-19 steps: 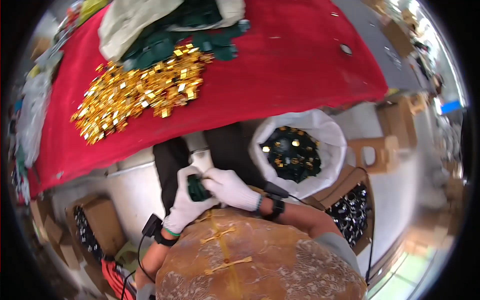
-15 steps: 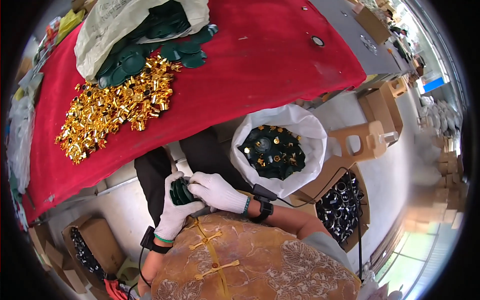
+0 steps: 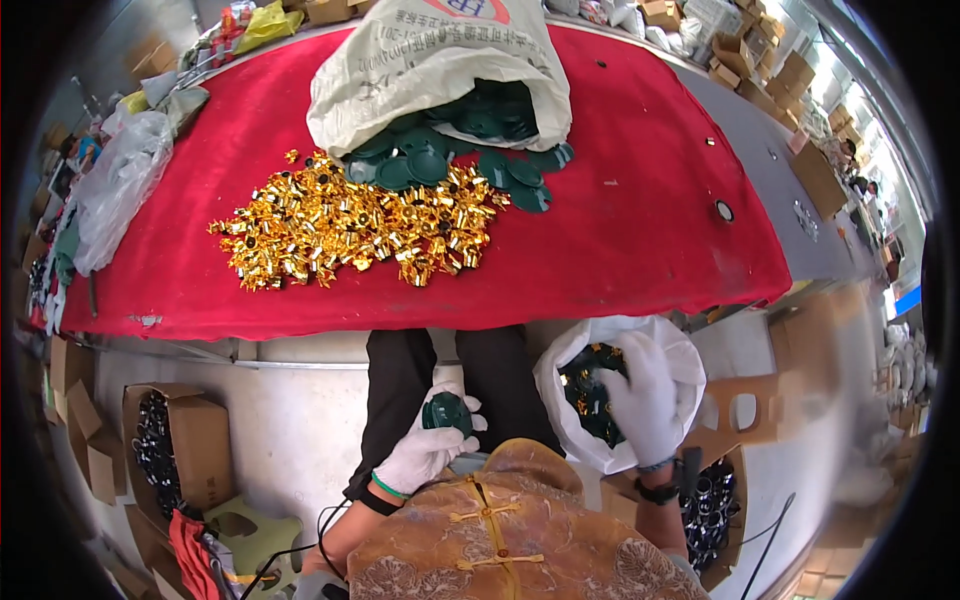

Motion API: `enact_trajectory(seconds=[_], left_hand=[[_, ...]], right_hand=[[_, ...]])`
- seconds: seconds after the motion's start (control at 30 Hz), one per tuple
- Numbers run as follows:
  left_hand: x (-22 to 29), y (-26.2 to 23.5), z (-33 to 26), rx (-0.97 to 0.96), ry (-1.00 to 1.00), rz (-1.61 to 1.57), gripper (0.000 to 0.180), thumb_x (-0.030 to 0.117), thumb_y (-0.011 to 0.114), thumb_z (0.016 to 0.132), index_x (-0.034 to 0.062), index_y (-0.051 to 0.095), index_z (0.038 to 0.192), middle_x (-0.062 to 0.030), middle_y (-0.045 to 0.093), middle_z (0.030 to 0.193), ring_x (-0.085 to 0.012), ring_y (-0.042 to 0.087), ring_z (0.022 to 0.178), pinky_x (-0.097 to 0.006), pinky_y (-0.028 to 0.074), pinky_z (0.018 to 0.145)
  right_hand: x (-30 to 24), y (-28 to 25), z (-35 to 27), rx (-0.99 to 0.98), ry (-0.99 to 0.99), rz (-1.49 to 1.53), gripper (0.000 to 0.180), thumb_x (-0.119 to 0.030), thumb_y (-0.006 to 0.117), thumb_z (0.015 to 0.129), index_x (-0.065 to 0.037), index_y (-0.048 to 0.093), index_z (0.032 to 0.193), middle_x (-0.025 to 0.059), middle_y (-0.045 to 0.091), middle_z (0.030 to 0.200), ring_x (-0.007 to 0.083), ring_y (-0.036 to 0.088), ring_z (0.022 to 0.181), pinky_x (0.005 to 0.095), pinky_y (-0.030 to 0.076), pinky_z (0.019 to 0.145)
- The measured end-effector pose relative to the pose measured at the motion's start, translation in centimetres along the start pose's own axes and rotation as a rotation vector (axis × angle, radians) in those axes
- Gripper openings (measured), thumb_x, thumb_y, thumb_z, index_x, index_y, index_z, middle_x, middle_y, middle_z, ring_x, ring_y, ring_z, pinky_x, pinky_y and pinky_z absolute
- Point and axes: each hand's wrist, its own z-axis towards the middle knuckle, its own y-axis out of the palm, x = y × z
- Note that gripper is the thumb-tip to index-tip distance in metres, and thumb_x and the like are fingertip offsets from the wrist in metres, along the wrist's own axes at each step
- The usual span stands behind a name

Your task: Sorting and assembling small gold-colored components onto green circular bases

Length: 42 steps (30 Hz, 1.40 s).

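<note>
My left hand [image 3: 420, 452], in a white knit glove, is closed around dark green round discs [image 3: 447, 413] in front of my lap; the top disc faces up. My right hand [image 3: 645, 405], gloved too, reaches over the mouth of a white sack [image 3: 565, 425] on my right. Its fingers look apart with nothing visible in them, though slightly blurred. Inside the sack lie green discs with gold pieces [image 3: 592, 400], partly covered by my right hand. On the red-covered table [image 3: 640, 240] ahead, a pile of small gold fittings [image 3: 350, 225] lies before loose green discs [image 3: 412, 165].
A large woven sack [image 3: 440, 70] spills the discs onto the table. Cardboard boxes with black and shiny parts stand at left [image 3: 200, 450] and right [image 3: 740, 530]. A tan plastic stool [image 3: 745, 410] is beyond the white sack. Cables run from my wrists.
My right hand has left the discs at my left hand and moved right, over the white sack. My left hand still holds the discs. The view has turned, showing more of the table.
</note>
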Motion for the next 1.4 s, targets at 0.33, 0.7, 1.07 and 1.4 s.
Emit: enact_trajectory(seconds=[0.33, 0.7, 1.07, 1.4], left_hand=[[1.5, 0.7, -2.5, 0.047, 0.127, 0.017, 0.059, 0.001, 0.071, 0.095, 0.0149, 0.049, 0.147, -0.0186, 0.064, 0.129, -0.0339, 0.068, 0.113, -0.041, 0.058, 0.083], [2.1, 0.8, -1.2, 0.028, 0.184, 0.029, 0.057, -0.001, 0.072, 0.094, 0.0126, 0.051, 0.144, -0.0151, 0.065, 0.126, -0.0321, 0.071, 0.109, -0.042, 0.064, 0.085], [3.5, 4.5, 3.5, -0.012, 0.374, 0.215, 0.073, -0.006, 0.077, 0.086, 0.0142, 0.048, 0.149, -0.0120, 0.062, 0.131, -0.0318, 0.068, 0.117, -0.044, 0.062, 0.095], [3.6, 5.6, 1.5, 0.067, 0.580, 0.440, 0.083, -0.010, 0.083, 0.079, 0.0093, 0.045, 0.150, -0.0070, 0.059, 0.133, -0.0196, 0.060, 0.123, -0.035, 0.052, 0.107]], right_hand=[[-9.6, 14.0, 14.1, -0.019, -0.345, -0.008, 0.036, -0.018, 0.080, 0.085, -0.010, 0.066, 0.117, 0.0116, 0.063, 0.114, 0.0338, 0.063, 0.106, 0.0476, 0.054, 0.089], [-6.0, 14.1, 13.2, -0.074, -0.066, 0.601, 0.031, 0.000, 0.078, 0.083, -0.005, 0.064, 0.110, 0.0125, 0.064, 0.114, 0.0287, 0.072, 0.094, 0.0384, 0.059, 0.084], [-9.1, 10.0, 10.1, -0.249, -0.140, 1.018, 0.028, 0.004, 0.071, 0.086, 0.000, 0.066, 0.114, 0.0100, 0.070, 0.115, 0.0173, 0.070, 0.100, 0.0330, 0.056, 0.090], [-13.3, 7.9, 3.9, -0.164, -0.485, 0.748, 0.038, 0.008, 0.068, 0.082, -0.002, 0.070, 0.119, 0.0176, 0.071, 0.122, 0.0352, 0.070, 0.115, 0.0397, 0.057, 0.099]])
